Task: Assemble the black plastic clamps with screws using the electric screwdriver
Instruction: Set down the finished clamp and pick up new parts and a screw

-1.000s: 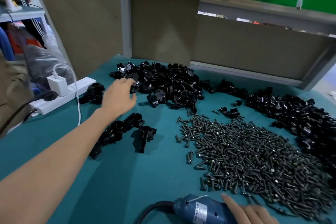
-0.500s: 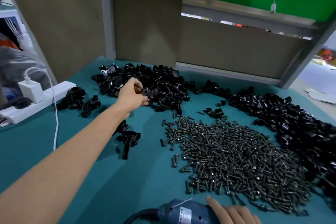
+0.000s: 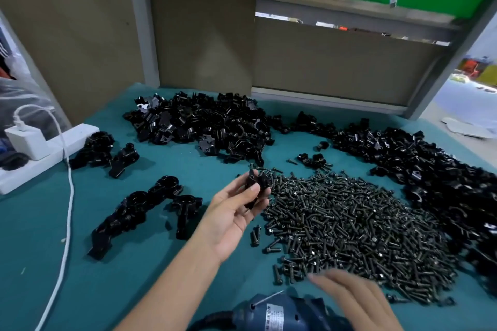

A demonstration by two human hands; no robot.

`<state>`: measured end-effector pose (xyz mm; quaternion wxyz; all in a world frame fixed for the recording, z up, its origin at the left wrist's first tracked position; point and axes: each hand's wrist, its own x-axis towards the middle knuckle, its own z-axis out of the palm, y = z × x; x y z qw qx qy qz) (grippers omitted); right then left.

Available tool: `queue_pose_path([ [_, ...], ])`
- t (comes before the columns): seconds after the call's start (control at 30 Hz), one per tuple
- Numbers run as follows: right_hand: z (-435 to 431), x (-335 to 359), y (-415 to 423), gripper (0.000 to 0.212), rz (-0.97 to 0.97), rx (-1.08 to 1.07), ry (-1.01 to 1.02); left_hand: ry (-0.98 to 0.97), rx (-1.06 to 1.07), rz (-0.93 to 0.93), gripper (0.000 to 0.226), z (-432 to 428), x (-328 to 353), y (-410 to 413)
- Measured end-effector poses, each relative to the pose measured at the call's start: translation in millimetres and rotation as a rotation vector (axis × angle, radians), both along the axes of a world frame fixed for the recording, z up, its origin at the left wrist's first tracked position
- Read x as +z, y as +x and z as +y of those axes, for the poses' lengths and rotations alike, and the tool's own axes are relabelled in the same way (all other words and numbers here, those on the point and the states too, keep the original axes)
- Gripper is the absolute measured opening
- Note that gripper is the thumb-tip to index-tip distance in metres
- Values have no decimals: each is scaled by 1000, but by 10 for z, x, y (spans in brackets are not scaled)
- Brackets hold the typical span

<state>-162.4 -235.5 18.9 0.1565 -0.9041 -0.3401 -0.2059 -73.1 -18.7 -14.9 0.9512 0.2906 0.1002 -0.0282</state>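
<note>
My left hand [image 3: 236, 212] pinches one glossy black clamp piece [image 3: 256, 183] above the middle of the teal tabletop [image 3: 150, 271], beside the heap of dark metal screws [image 3: 349, 223]. My right hand [image 3: 355, 301], blurred, fingers straight, hovers over the blue electric screwdriver [image 3: 271, 314] at the near edge. Angular clamp parts [image 3: 204, 123] heap along the far edge.

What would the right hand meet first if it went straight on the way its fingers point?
Probably the screw pile, at its near edge just before the fingertips; the right hand is blurred, so depth is unclear.
</note>
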Motion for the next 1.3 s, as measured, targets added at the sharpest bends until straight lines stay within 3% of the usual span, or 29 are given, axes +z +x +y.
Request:
queue_pose_path([
  [0.13, -132, 115, 476, 45, 207, -133, 75, 112, 28, -44, 45, 34, -38, 20],
  [0.33, -46, 220, 2056, 39, 435, -427, 199, 218, -33, -47, 42, -63, 12, -21],
  [0.47, 148, -9, 2724, 51, 546, -569, 92, 242, -28, -99, 47, -91, -38, 8],
  [0.6, 189, -105, 2946, 37, 584, -671, 28, 262, -23, -84, 53, -75, -61, 27],
  [0.73, 199, -168, 2984, 10, 623, -607, 283, 250, -14, -74, 56, -86, -46, 17],
  [0.97, 139, -155, 2931, 21, 652, -412, 383, 231, 43, -41, 46, -98, -51, 17],
  [1.1, 151, -57, 3054, 14, 529, -424, 548, 255, 75, -38, 44, -50, -60, 33],
  [1.2, 250, -44, 3301, 15, 456, -407, 411, 257, 78, -36, 36, -21, -60, 67],
  [1.3, 441, -80, 3651, 40, 512, -390, 193, 279, 45, -69, 27, -15, -49, 109],
])
